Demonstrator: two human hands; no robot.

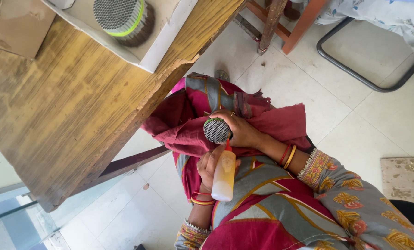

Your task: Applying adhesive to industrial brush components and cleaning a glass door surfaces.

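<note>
Round grey bundle of thin tubes [216, 130], green band at rim. Squeeze bottle [224, 175] pale yellow-orange, red nozzle. Draped cloth [188, 121] crimson-maroon with grey and gold stripes. Sleeve [355, 203] grey, orange-red flowers, gold trim. Bangles [288, 156] red and yellow. Counter [63, 115] brown wood grain. Floor tiles [355, 120] white.

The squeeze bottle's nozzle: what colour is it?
Red, on the pale yellowish squeeze bottle; seen in the head view.

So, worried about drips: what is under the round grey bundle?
Crumpled red cloth lies beneath the bundle, which the right hand holds. The part directly under it is covered.
</note>
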